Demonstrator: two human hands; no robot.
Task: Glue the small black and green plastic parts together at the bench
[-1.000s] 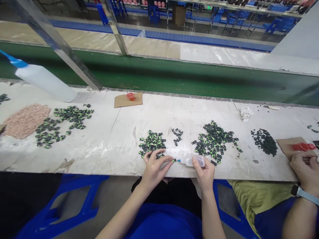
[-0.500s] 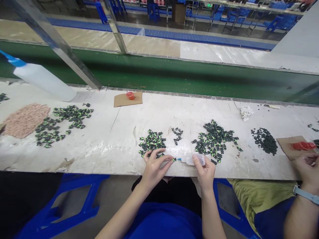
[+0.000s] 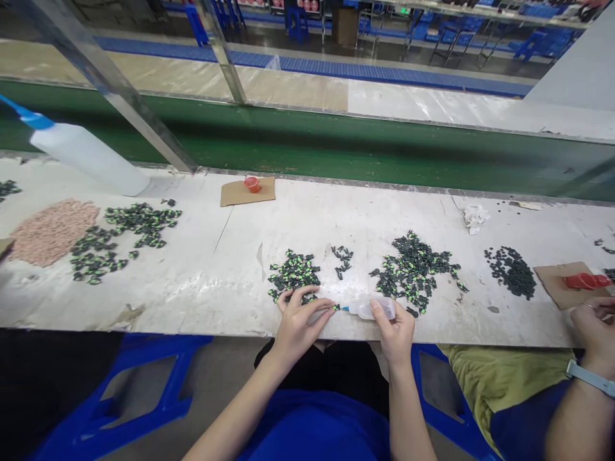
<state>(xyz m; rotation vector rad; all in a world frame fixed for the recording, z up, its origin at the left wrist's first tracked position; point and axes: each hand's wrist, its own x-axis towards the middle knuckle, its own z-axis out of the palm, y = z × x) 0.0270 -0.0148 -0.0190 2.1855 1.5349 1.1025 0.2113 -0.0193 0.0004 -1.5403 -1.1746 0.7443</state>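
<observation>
Between thumb and forefinger, my left hand [image 3: 298, 320] pinches a small black-and-green part [image 3: 336, 307] just above the table's front edge. My right hand [image 3: 396, 326] is closed around a small translucent squeeze bottle [image 3: 369, 308] with a blue nozzle [image 3: 345, 308]. The bottle lies almost level, its tip pointing left and at or against the part; actual contact is too small to tell. Behind my left hand spreads a pile of black-and-green parts [image 3: 294, 272]. A larger, darker pile [image 3: 416, 266] lies beyond my right hand. Several loose black pieces [image 3: 342, 259] sit between the piles.
A large white bottle [image 3: 89, 157] leans at the left, near a pink heap [image 3: 55, 230] and more black-and-green parts [image 3: 139, 221]. A red cup [image 3: 252, 184] stands on cardboard [image 3: 231, 194]. At right are black pieces [image 3: 512, 272] and a co-worker's hand [image 3: 596, 326]. A green barrier [image 3: 307, 147] runs behind.
Both my hands, the bottle and the pinched part hold almost the same position. The co-worker's hand at the right edge has shifted slightly away from the red container.
</observation>
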